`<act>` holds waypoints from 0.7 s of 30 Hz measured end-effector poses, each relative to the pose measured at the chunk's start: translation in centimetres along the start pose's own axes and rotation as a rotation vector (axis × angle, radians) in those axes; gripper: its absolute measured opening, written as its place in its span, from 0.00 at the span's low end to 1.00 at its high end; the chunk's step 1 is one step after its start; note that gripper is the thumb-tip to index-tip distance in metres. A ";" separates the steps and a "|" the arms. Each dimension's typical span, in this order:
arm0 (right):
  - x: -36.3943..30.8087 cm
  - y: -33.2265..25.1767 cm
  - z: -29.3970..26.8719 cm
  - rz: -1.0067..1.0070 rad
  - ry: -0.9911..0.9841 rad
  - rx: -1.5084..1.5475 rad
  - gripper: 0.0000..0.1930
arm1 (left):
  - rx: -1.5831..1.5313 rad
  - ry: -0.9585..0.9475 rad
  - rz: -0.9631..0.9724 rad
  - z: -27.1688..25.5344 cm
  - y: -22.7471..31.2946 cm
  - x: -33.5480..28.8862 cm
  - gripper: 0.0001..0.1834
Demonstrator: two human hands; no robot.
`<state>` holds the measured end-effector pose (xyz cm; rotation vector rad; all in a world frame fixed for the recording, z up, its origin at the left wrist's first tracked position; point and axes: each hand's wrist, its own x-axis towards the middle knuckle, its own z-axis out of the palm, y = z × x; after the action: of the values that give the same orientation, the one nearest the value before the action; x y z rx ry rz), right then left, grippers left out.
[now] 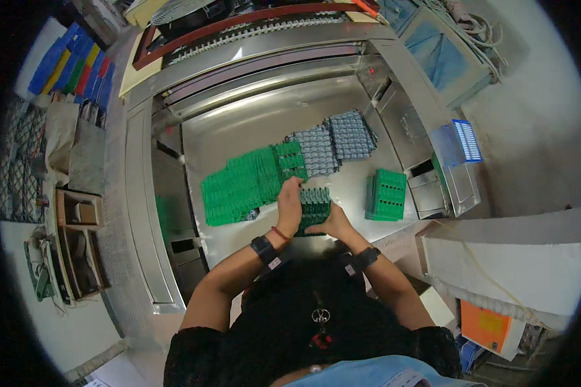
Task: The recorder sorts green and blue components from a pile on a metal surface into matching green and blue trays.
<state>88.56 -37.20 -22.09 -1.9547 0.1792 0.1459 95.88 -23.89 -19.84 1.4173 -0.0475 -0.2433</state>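
Where the far left of the scene is taken up, small plastic bins in blue, yellow, green and red (77,68) are seen stacked side by side. Nearer on that left side, an open brown wooden compartment box (84,227) is placed beside the bench. The middle is filled by a wide, shallow, silvery metal work tray (226,129), bordered by raised metal walls. On its left half, a long overlapping row of flat green circuit boards (242,184) is laid out, fanned like fallen cards. A black strap-like band (263,248) and a thin red cord bracelet (279,233) are worn on the left wrist.

By the left hand (289,209), the left side of an upright, compact stack of dark green boards (314,209) is pressed. This stack is held at the near middle of the tray, in a narrow grip between both hands; whether its underside is touching the metal cannot be told. Just beyond it, and farther to the right, two overlapping groups of grey-patterned boards (332,145) are spread, joined to the green row.

By the right hand (339,226), the right side of the same stack is gripped, with the thumb laid across its near face. A second black band (368,257) is worn on that wrist. Farther right, a separate block of bright green boards (388,195) is set down, apart from the hands. At the tray's right edge, a blue-and-white slotted plastic piece (466,140) is seen.
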 end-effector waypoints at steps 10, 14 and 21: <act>-4.4 -7.7 -15.2 0.246 -0.018 0.415 0.30 | -0.236 -0.350 -0.222 1.9 4.8 1.6 0.23; -5.0 -2.8 -20.7 0.406 0.085 0.233 0.28 | -0.240 -0.321 -0.209 -0.1 3.7 2.4 0.19; -4.8 -7.2 -21.2 0.452 0.246 -0.875 0.33 | 0.221 -0.061 0.110 -7.1 4.0 3.0 0.19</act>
<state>85.65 -53.84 -6.68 -2.7714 0.8339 0.3171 100.62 -17.00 -17.34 1.6216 -0.2077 -0.1946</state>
